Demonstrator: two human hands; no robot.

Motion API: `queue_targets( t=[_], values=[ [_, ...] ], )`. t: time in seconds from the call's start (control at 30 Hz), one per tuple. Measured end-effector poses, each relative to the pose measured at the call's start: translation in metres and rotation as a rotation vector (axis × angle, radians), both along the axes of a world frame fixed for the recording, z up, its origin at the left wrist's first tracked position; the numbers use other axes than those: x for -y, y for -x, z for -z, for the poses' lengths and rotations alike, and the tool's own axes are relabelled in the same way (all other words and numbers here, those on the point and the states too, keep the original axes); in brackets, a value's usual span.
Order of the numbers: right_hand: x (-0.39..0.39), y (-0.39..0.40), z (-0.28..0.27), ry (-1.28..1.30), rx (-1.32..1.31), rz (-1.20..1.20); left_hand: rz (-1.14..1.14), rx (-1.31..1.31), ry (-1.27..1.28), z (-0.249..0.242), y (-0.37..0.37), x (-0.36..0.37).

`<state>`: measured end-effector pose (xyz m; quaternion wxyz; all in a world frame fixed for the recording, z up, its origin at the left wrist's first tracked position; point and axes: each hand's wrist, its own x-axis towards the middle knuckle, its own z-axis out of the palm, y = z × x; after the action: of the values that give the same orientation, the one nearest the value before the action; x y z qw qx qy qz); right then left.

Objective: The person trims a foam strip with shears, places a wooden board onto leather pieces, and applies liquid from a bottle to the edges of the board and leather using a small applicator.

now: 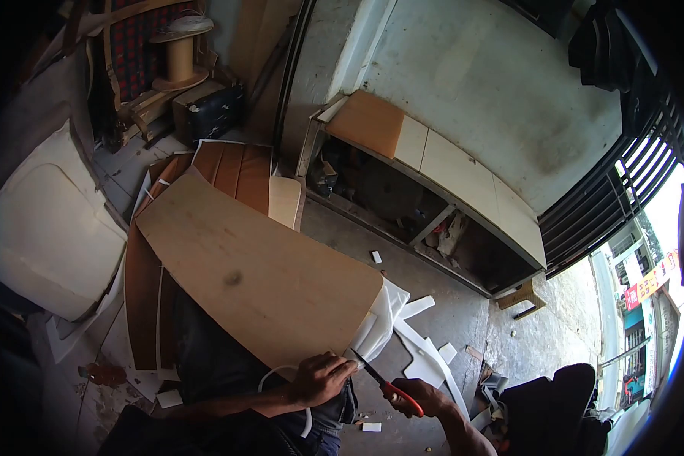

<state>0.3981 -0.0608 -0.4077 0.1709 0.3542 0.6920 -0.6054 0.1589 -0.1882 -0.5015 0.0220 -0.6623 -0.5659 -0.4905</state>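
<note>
A large brown board point(258, 266) with a rounded end lies across my lap. Soft white sheeting point(387, 308) shows from beneath its right end. At the board's near corner, my left hand point(321, 380) is closed, fingertips pinching the edge of the white sheeting. My right hand point(422, 399) grips scissors point(374, 374) with red-and-black handles. Their blades point up and left towards the white edge, close to my left fingertips. A thin white strip point(308, 422) curves around beneath my left wrist.
White offcuts point(425, 349) litter the floor on the right. Brown padded panels point(232, 171) lie beyond the board, and a white moulded seat shell point(53, 220) stands left. A low tiled cabinet point(456, 167) runs along the wall. A dark seat-like object point(551, 410) stands at lower right.
</note>
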Motion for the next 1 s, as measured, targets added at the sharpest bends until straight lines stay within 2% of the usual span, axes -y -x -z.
queue_targets(
  t=[0.2, 0.3, 0.47, 0.53, 0.57, 0.63, 0.67, 0.73, 0.77, 0.8, 0.83, 0.9, 0.93, 0.97, 1.0],
  values=[
    [-0.003, 0.005, -0.01, -0.086, 0.089, -0.051, 0.015, 0.011, -0.02, -0.005, 0.001, 0.001],
    [-0.005, 0.002, -0.002, -0.018, 0.013, 0.006, 0.021, 0.025, -0.026, -0.005, 0.0, 0.001],
    [0.004, 0.013, -0.013, -0.102, 0.109, 0.006, 0.07, 0.038, -0.026, -0.012, 0.005, 0.005],
    [0.006, 0.011, 0.0, -0.085, 0.088, 0.052, 0.325, 0.054, -0.12, -0.018, 0.003, 0.009],
    [0.01, 0.008, 0.006, -0.065, 0.069, 0.095, 0.328, 0.055, -0.117, -0.022, -0.004, 0.018],
    [0.013, 0.002, 0.003, -0.05, 0.05, 0.095, 0.758, 0.082, 0.147, -0.026, -0.015, 0.027],
    [0.013, -0.002, 0.001, -0.029, 0.036, 0.095, 0.758, 0.079, 0.144, -0.027, -0.014, 0.024],
    [0.011, -0.02, -0.001, -0.027, 0.046, 0.073, 1.281, 0.438, 0.572, -0.031, -0.016, 0.02],
    [0.009, -0.03, -0.001, -0.03, 0.048, 0.049, 1.284, 0.436, 0.571, -0.036, -0.01, 0.015],
    [0.012, -0.042, 0.003, -0.025, 0.013, 0.155, 1.177, 0.384, 0.614, -0.055, 0.006, 0.006],
    [0.021, -0.046, 0.006, -0.02, 0.014, 0.164, 1.073, 0.337, 0.658, -0.07, 0.02, -0.004],
    [0.043, -0.047, 0.015, -0.372, 0.227, 0.389, 0.809, 0.188, 0.475, -0.075, 0.038, -0.033],
    [0.06, -0.052, 0.046, -0.548, 0.18, 0.563, 0.701, 0.007, 0.432, -0.076, 0.045, -0.052],
    [0.077, -0.045, 0.057, -0.544, 0.179, 0.573, 0.592, -0.173, 0.385, -0.073, 0.047, -0.07],
    [0.093, -0.033, 0.067, -0.564, 0.105, 0.74, 0.6, -0.182, 0.386, -0.064, 0.045, -0.086]
  ],
)
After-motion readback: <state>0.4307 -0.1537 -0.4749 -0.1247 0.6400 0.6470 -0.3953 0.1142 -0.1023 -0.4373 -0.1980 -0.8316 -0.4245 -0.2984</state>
